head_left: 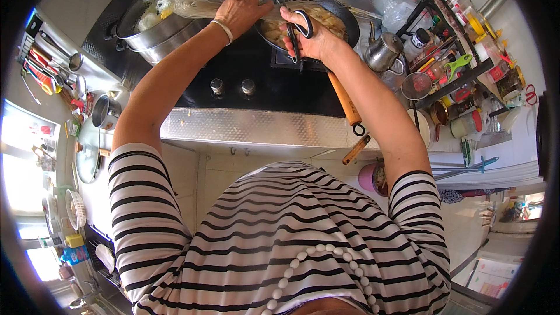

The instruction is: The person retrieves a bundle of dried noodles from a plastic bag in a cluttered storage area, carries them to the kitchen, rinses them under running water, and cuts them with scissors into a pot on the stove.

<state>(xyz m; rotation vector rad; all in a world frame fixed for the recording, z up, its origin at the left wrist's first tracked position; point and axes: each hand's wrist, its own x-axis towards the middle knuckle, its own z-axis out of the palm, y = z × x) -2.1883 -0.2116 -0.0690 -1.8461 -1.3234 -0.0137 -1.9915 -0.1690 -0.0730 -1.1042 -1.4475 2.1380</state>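
A bundle of thin, translucent noodles (194, 5) is gripped in my left hand (243, 14), with one end over a steamer pot and loose strands trailing right over a dark wok (353, 26). Black-handled scissors (305, 25) are in my right hand (311, 37), their blades pointing up beside the strands. Pale sliced pieces of food (331, 21) lie in the wok. The wok's wooden handle (343, 96) extends towards me under my right forearm. On the left burner stands the metal steamer pot (164, 30) under a glass lid.
Two knobs (232, 87) sit on the black glass hob (262, 98). A metal kettle (385, 52) stands right of the wok, beside a rack (455, 74) of jars and bottles. At left are a small saucepan (106, 111) and a glass lid (89, 151). Another wooden handle (356, 149) juts past the counter edge.
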